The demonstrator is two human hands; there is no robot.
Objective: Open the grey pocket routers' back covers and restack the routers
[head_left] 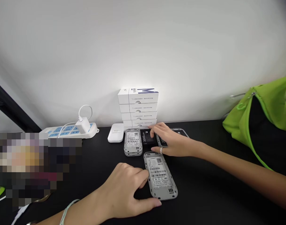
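Observation:
My left hand rests on the black table, fingers and thumb wrapped round the left edge of a grey open-backed device lying label-up. My right hand reaches further back, its fingertips pressed on a black battery marked 3000mAh. A small stack of grey open-backed devices lies left of the battery. Another grey device lies partly hidden under my right hand.
A stack of white boxes stands against the white wall. A white device and a white power strip with a plugged charger lie to the left. A green bag sits at the right. A blurred patch covers the left.

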